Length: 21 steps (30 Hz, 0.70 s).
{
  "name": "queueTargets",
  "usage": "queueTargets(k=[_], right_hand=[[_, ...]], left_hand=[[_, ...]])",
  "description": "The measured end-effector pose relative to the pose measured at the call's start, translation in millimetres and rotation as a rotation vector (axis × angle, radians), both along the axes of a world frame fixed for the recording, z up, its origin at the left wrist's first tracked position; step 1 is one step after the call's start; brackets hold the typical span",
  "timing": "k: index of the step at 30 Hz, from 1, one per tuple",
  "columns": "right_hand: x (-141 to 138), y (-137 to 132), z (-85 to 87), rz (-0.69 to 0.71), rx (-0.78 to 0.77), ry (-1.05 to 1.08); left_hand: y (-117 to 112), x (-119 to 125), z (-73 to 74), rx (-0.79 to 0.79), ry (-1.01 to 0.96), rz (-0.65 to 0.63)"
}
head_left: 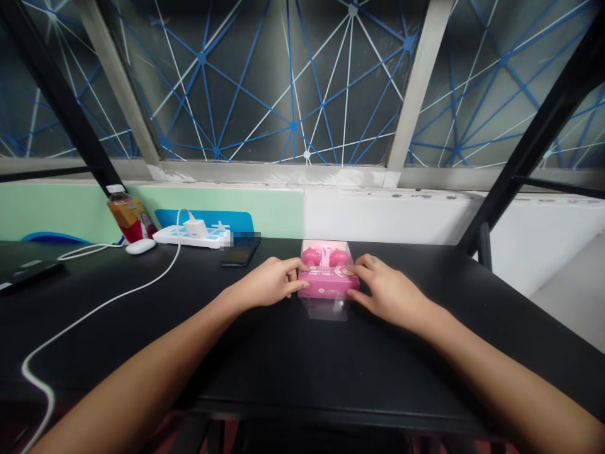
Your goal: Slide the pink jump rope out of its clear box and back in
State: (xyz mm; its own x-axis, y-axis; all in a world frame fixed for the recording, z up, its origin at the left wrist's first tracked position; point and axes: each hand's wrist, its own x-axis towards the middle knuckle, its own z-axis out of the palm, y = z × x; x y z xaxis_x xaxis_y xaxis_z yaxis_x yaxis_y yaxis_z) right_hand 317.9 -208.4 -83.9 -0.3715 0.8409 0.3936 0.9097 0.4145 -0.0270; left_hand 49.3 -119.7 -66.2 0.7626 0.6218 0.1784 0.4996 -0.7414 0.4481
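Observation:
A clear plastic box of pink headphones [328,274] with a pink card band stands on the black table [283,359]. A transparent flap [326,309] sticks out from its near side and rests on the tabletop. My left hand [269,282] grips the box's left side with its fingertips. My right hand [382,291] holds the right side, its fingers spread over the corner. The box's far side shows little from this angle.
Beyond the box lie a black smartphone [239,251] and a white power strip [189,237] with a white charger [196,227]. A white mouse [140,246], a drink bottle [125,216], a white cable [118,296] and a dark flat device [28,271] are to the left.

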Motion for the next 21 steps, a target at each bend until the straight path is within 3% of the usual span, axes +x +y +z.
queueTargets(k=[6, 21], right_hand=[[-8, -3, 4.3, 0.115, 0.030, 0.005], [-13, -11, 7.8, 0.161, 0.055, -0.077]], left_hand=[[1, 1, -0.5, 0.074, 0.020, -0.006], [1, -2, 2.1, 0.242, 0.086, -0.029]])
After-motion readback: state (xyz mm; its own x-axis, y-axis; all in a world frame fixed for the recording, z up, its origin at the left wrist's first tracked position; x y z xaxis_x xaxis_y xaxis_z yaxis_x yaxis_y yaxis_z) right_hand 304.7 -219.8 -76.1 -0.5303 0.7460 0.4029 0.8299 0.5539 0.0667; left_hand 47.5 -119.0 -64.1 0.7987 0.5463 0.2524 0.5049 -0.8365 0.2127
